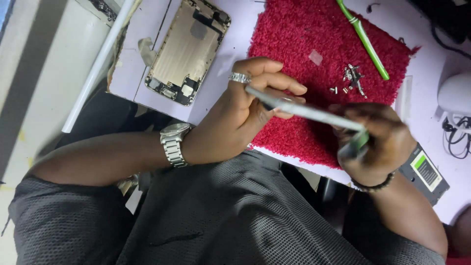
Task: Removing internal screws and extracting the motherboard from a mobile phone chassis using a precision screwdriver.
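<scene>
— What does the work surface look like?
— A pale lilac bench (157,19), evenly lit, with a worn near edge and a white strip (95,66) along its left side.

— And around it?
— Left of the bench lies a grey floor (34,64) with a lighter band. At the far right, dark cables (456,140) trail beside a white rounded object (456,93).

Left hand (245,105) and right hand (380,142) gripping a thin silver panel (306,110), red mat (299,44), opened phone shell (189,49)
</scene>
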